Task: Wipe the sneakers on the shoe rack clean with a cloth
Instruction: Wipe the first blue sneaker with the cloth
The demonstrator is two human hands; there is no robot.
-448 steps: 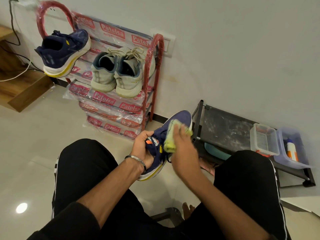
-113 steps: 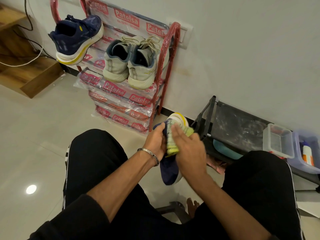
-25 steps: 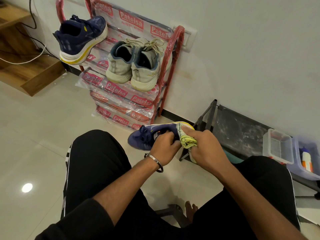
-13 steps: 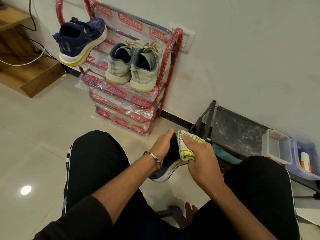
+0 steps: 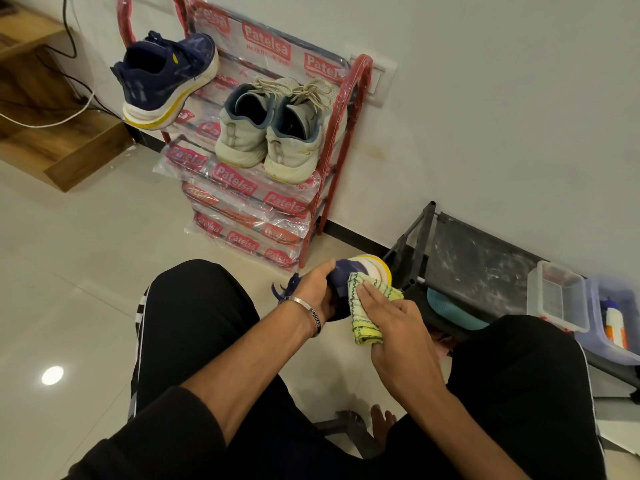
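I sit with a navy sneaker (image 5: 341,271) held between my knees, its white and yellow sole turned away from me. My left hand (image 5: 313,291) grips it from the left side. My right hand (image 5: 391,315) presses a yellow-green cloth (image 5: 363,303) against the sneaker's side. Much of the shoe is hidden behind both hands. On the red shoe rack (image 5: 341,140) wrapped in printed plastic, the matching navy sneaker (image 5: 164,79) sits at the top left. A pair of pale grey sneakers (image 5: 268,133) stands on the shelf below it.
A low black rack (image 5: 478,268) stands against the wall at right, with a teal item (image 5: 450,306) underneath. Clear plastic tubs (image 5: 561,299) and a bottle (image 5: 614,322) sit at its right end. A wooden step (image 5: 65,147) and cables lie at left.
Over the last second I have turned the navy sneaker in my left hand so its sole faces away. The cloth in my right hand has slid down along the shoe's side.
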